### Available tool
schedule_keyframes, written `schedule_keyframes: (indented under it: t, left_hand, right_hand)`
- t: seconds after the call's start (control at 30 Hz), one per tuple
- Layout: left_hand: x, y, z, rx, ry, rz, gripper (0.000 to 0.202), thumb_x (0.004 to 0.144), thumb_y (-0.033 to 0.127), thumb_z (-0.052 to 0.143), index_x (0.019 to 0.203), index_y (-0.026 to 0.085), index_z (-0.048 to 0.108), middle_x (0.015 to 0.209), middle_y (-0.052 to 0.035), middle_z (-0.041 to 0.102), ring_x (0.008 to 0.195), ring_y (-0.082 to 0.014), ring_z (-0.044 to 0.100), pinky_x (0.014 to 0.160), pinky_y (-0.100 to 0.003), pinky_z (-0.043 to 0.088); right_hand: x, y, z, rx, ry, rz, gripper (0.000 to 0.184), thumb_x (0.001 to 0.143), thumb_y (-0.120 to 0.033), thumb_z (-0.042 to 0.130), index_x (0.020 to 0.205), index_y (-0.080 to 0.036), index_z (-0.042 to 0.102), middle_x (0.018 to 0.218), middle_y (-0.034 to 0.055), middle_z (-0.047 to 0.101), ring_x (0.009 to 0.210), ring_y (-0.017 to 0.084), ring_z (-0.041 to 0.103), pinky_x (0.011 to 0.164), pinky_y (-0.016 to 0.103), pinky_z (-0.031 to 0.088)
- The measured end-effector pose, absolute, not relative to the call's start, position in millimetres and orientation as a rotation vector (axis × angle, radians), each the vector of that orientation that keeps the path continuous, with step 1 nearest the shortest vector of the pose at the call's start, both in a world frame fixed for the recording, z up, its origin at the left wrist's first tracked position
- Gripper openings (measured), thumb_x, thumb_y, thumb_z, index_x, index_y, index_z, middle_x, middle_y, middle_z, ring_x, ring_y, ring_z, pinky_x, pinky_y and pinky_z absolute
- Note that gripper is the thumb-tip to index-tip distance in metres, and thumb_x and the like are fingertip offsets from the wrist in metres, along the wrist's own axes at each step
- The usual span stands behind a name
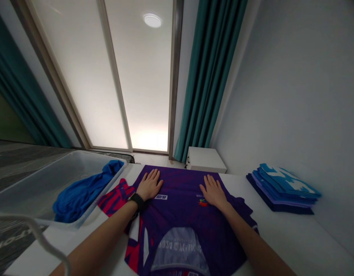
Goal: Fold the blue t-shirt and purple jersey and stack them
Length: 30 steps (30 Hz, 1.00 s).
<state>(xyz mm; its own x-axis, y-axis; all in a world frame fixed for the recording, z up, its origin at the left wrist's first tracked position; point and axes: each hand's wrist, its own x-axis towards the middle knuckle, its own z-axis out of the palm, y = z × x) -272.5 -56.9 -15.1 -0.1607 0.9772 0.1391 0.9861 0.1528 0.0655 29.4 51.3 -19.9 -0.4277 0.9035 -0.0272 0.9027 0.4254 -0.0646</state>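
Under the left hand [149, 184] and right hand [213, 190], both pressed flat, fingers spread and grasping nothing, lies a smooth purple jersey [179, 212], cut off nearest the wearer, its small lettering [198, 196] unclear, while left of them a translucent plastic bin [30, 188] holds crumpled blue cloth [84, 191].

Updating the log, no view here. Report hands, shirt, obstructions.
Left hand, right hand flat on purple shirt. Spread on white table. Folded stack apart at right; plastic bin close left.

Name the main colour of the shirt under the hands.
The shirt is mainly purple, in the head view.
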Motion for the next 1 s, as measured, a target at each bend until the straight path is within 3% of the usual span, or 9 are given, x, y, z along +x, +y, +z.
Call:
schedule_keyframes:
  t: [0.33, 0.5, 0.73, 1.0]
  left_hand:
    - [-271, -42, -5, -1.973, -2.384, -0.215, 0.057, 0.098, 0.043, 0.026, 0.146, 0.016, 0.037, 0.155, -0.0110, 0.032, 0.144, -0.0238, 0.025, 0.116, -0.047, 0.018]
    - [-246, -78, -7, -2.133, -2.237, -0.220, 0.056, 0.098, 0.045, 0.030, 0.146, 0.018, 0.039, 0.155, -0.0089, 0.031, 0.144, -0.0224, 0.026, 0.117, -0.044, 0.021]
    - [-219, -145, -8, -2.330, -1.921, -0.325, 0.055, 0.098, 0.048, 0.032, 0.147, 0.024, 0.037, 0.154, -0.0061, 0.036, 0.143, -0.0223, 0.029, 0.117, -0.043, 0.022]
    - [-226, -155, 1, -2.393, -1.837, -0.283, 0.053, 0.100, 0.049, 0.029, 0.149, 0.028, 0.034, 0.154, -0.0035, 0.035, 0.143, -0.0213, 0.029, 0.118, -0.043, 0.021]
  right_hand:
    - [20, 60, -3, -1.720, -2.644, 0.152, 0.066, 0.098, -0.045, 0.018, 0.151, -0.007, 0.023, 0.159, 0.0124, 0.019, 0.147, 0.023, 0.013, 0.118, 0.045, 0.009]
    - [17, 10, -4, -1.494, -2.726, 0.136, 0.065, 0.098, -0.045, 0.021, 0.150, -0.007, 0.026, 0.157, 0.0123, 0.024, 0.146, 0.022, 0.018, 0.118, 0.043, 0.012]
    - [20, -80, -10, -1.274, -2.732, 0.136, 0.064, 0.097, -0.049, 0.024, 0.150, -0.014, 0.030, 0.157, 0.0082, 0.023, 0.146, 0.022, 0.015, 0.120, 0.045, 0.010]
    - [17, -90, -1, -1.340, -2.717, 0.161, 0.060, 0.097, -0.050, 0.026, 0.151, -0.024, 0.028, 0.158, 0.0052, 0.020, 0.147, 0.021, 0.014, 0.119, 0.048, 0.009]
